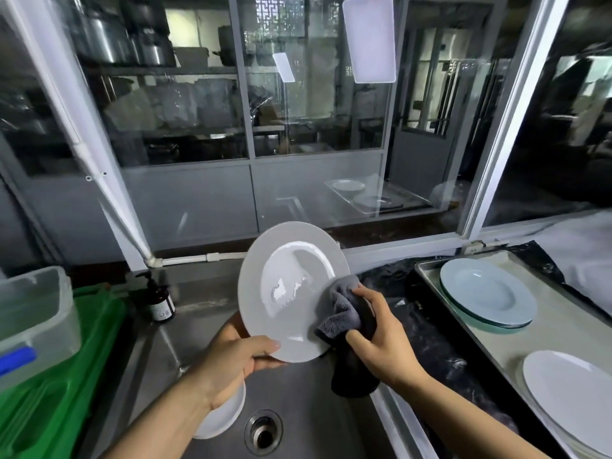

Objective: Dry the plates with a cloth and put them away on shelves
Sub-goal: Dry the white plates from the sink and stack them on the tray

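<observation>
left hand (231, 356) grips the white plate (293, 289) at its 7 o'clock rim, thumb across the front face, fingers curled behind. plate is held tilted up, face toward the camera, above the steel sink (298, 409). water patches visible near its centre.

right hand (381, 336) has its fingers closed on a bunched grey cloth (344, 313), pressing it against the plate's rim at about 4 o'clock. a darker part of the cloth hangs below the hand.

sink drain (263, 432) at 6 o'clock of the plate. another white dish (222, 415) sits in the sink under the left forearm, partly hidden.

at 3 o'clock, a metal tray (430, 276) on the table carries a stack of pale blue-tinted plates (486, 296); a white plate stack (569, 395) lies nearer on the same tray.

at 9 o'clock: brown pump bottle (159, 299), green crate (66, 376), clear plastic tub (36, 313) on top of it.
</observation>
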A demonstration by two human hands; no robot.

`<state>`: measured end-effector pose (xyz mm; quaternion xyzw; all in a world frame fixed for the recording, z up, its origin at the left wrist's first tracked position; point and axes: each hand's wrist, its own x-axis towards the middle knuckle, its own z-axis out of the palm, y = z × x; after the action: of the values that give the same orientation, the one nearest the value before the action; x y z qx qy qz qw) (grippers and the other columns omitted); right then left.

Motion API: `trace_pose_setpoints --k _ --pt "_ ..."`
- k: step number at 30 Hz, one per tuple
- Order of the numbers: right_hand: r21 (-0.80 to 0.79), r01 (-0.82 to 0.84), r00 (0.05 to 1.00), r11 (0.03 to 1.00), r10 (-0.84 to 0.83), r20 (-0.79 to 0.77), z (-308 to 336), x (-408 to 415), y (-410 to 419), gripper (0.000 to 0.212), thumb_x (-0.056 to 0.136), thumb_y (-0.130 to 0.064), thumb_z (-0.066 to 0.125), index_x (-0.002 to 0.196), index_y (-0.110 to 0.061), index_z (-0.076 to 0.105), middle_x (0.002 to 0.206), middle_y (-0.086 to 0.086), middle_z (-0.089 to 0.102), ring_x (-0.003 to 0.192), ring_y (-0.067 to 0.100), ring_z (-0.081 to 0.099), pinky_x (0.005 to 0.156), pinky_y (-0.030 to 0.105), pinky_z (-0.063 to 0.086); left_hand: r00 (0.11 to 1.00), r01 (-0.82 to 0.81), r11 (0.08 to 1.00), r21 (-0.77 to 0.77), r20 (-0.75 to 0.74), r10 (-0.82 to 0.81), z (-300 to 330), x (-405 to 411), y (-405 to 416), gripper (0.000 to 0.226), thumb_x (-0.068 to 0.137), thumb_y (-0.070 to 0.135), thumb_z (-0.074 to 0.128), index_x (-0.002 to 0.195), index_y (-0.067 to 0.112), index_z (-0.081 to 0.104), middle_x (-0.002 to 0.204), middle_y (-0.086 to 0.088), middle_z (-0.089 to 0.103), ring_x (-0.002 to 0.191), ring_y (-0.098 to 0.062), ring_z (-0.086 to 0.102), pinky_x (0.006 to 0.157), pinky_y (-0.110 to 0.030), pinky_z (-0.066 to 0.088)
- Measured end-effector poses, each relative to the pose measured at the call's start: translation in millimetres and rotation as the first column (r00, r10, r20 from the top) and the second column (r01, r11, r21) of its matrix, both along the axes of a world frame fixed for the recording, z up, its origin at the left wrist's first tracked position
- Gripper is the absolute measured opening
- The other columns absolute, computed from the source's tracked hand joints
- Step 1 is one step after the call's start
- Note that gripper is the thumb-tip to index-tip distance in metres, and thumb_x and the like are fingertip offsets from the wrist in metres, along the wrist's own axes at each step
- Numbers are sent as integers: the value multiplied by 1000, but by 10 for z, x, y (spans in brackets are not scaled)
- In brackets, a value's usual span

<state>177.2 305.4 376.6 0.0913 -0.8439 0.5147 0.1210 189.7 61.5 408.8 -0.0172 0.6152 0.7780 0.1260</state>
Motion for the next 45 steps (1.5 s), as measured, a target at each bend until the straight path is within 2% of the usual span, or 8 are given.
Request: trace_pose_setpoints --k 5,11,17,22,25,31,38,45 --pt "139 5 985 990 19 -169 64 -55 -50 56 76 -14 60 128 -30 50 149 -23 33 138 1 35 103 3 25 1000 6 1000 4 -14 -6 78 33 9 63 57 -4 66 119 4 55 111 -20 70 98 -37 69 84 -54 56" --pt "394 -32 871 919 219 -440 181 -104 -228 62 77 -15 45 138 -26 42 159 4 24 150 17 11 120 43 19 999 3 1000 21 -49 -2 219 59 120 60 59 -6 64 118 0 58 107 -23 70 97 -40 68 86 -57 54" --pt "469 -88 751 879 367 -548 356 -168 -438 71 84 -7 45 151 -11 26 161 8 21 150 31 12 119 51 18 995 34 999 22 -90 -32 271 118 250 59 60 -7 61 119 1 60 101 -24 71 84 -31 69 73 -43 59" --pt "471 97 777 877 229 -587 549 -473 -297 66 89 -18 43 152 -29 27 162 1 21 150 30 11 115 62 19 994 14 997 70 -111 -6 248 231 285 61 56 -8 61 114 10 60 101 -14 73 87 -26 72 64 -38 58" --pt "435 155 843 887 111 -527 404 -470 -163 63 94 -30 41 151 -44 18 163 -5 11 151 27 1 118 58 16 991 6 999 39 -133 0 273 228 208 62 56 -7 63 116 7 59 104 -16 72 92 -29 70 75 -47 59" --pt "411 -44 820 910 268 -506 191 -121 -357 80 84 -18 44 155 -32 11 164 -10 8 151 24 2 122 48 9 990 50 999 21 -135 -47 339 197 165 58 59 -9 62 115 6 61 103 -21 71 89 -31 70 74 -47 59" --pt "595 -31 628 803 478 -613 788 -279 -586 66 81 -21 49 146 -19 40 158 5 30 149 33 14 120 53 13 990 101 995 16 -103 -99 370 208 188 63 60 -12 58 119 10 62 108 -20 71 94 -30 68 88 -49 55" --pt "504 163 733 848 238 -637 933 -627 -392 65 83 -24 45 147 -28 40 159 -4 27 150 30 11 115 64 18 990 62 998 -10 -130 -62 504 197 -4 47 63 -9 66 109 -1 63 101 -21 72 97 -35 69 73 -40 60"
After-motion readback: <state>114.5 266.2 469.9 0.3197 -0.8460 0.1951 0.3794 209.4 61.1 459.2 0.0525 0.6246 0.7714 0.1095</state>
